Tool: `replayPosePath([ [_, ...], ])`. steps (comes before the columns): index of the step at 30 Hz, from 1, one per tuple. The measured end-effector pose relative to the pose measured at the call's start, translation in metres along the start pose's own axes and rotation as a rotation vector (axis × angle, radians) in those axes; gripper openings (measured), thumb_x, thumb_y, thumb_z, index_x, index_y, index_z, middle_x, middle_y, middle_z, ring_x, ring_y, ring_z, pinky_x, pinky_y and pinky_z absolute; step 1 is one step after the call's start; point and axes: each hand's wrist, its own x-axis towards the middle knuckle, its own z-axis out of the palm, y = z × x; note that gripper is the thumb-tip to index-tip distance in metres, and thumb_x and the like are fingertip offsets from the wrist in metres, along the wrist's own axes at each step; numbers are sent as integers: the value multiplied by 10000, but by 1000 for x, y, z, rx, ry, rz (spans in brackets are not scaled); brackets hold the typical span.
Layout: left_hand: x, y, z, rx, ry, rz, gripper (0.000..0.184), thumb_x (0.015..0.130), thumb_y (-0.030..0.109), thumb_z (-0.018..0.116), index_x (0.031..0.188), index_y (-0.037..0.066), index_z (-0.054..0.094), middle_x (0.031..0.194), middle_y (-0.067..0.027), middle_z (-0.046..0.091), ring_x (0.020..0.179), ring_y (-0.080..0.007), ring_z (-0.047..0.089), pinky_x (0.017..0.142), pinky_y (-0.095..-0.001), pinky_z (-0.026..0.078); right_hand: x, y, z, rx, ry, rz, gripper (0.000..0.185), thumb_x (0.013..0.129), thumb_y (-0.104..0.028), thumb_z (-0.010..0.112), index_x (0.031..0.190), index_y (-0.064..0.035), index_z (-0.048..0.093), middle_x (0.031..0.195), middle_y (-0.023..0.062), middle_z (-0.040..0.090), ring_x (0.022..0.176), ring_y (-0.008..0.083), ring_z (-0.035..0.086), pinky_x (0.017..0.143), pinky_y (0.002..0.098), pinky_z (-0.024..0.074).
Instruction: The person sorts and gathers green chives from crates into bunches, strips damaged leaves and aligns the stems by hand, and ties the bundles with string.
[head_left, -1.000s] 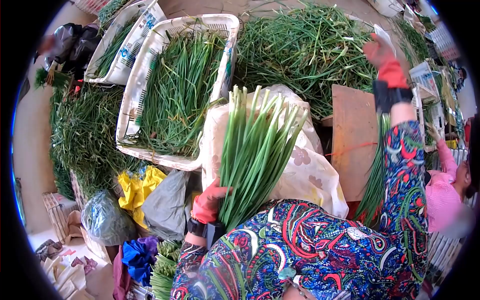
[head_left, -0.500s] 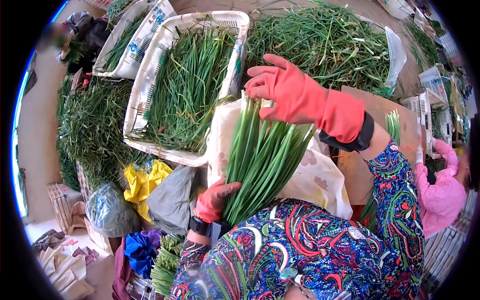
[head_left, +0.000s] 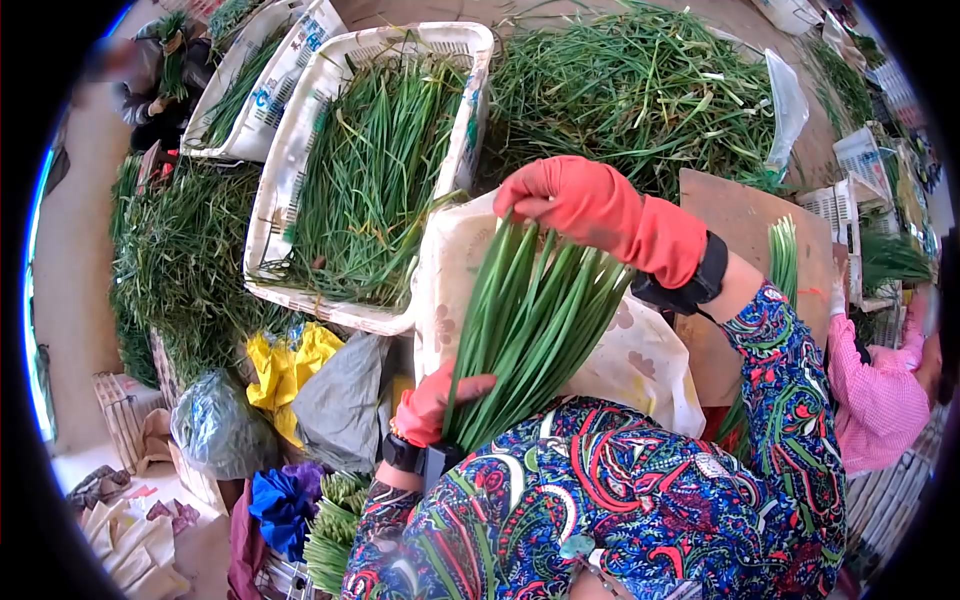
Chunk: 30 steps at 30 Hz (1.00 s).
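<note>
A bunch of green chives (head_left: 535, 330) leans across my front, its leaves fanning out toward my patterned clothing. My left hand (head_left: 432, 402), in a red rubber glove, is closed round the lower left side of the bunch, thumb across the leaves. At the upper end, my right hand (head_left: 565, 195), also red-gloved, has its fingers curled down over the stalk tips and closed on them. The ends under those fingers are hidden. Beneath lies a pale cloth with a flower print (head_left: 650, 355).
A white crate (head_left: 262, 235) of loose chives stands ahead left, beside a large heap of chives (head_left: 640, 90). A brown board (head_left: 735, 215) with a small bundle (head_left: 783, 260) is at right. A person in pink (head_left: 880, 400) works at far right, another person (head_left: 150, 100) at far left.
My right hand has come down from above the stalk tips, its spread fingers now curled onto them. My left hand has hardly moved. The far-left person has raised a bundle of greens.
</note>
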Motion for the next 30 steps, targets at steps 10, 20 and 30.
replayPosePath([
  [10, 2, -6, 1, -10, -1, 5, 552, 748, 65, 641, 1246, 31, 405, 1049, -52, 577, 904, -150, 552, 802, -273, 445, -10, 32, -142, -428, 667, -158, 360, 853, -222, 493, 1132, 5, 478, 1065, 143, 558, 1000, 241, 537, 883, 362, 429],
  [20, 7, 5, -14, 130, 156, 143, 421, 833, 259, 569, 1150, -7, 491, 996, -51, 588, 858, -138, 553, 802, -262, 424, -56, 48, -4, 866, 119, 40, 1001, 727, -565, 583, 1380, -36, 39, 1246, 140, 427, 1080, 255, 480, 930, 404, 385],
  [30, 20, 25, 5, 223, -14, 116, 374, 895, 208, 487, 1205, 0, 457, 1120, -53, 544, 1014, -135, 491, 888, -261, 384, 9, -4, 13, 957, 40, -30, 687, 823, -133, 559, 1357, -9, 145, 1104, 189, 538, 1020, 247, 548, 854, 335, 458],
])
